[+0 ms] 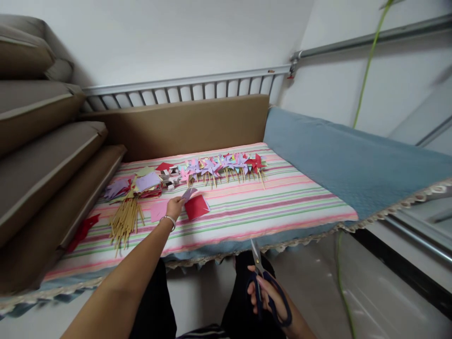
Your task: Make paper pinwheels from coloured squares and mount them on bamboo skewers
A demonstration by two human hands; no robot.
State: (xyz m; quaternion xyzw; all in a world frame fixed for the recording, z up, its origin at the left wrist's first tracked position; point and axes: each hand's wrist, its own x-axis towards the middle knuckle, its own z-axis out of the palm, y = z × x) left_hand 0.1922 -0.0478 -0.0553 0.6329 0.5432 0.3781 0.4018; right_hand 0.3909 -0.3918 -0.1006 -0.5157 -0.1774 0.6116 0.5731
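Fingers (180,201) of the left hand (174,208): pinched on the near end of a purple paper (189,192), which is on or just above the striped sheet (282,202) of the bed (which of the two cannot be told). The arm is stretched forward, and a bracelet (170,219) is worn at the wrist.

Right hand (273,301): held low by the lap, short of the bed's near edge. Its fingers are threaded through the dark handles of the scissors (263,278) and clenched on them. The blades are together and pointed up toward that edge.

Red paper (197,207): laid flat just right of the left hand.

Pink paper (158,210): laid flat just left of it.

Sticks (124,221): heaped loosely left of the pink paper.

Paper stack (141,184): purple, yellow and red sheets, piled beyond the sticks.

Pinwheels (226,167): set out in a row along the far side of the sheet, handles pointing toward the near edge.

Red scrap (83,230): lodged at the sheet's left edge, against the cushions (42,155).

Blanket (353,160): blue, spread right of the sheet.
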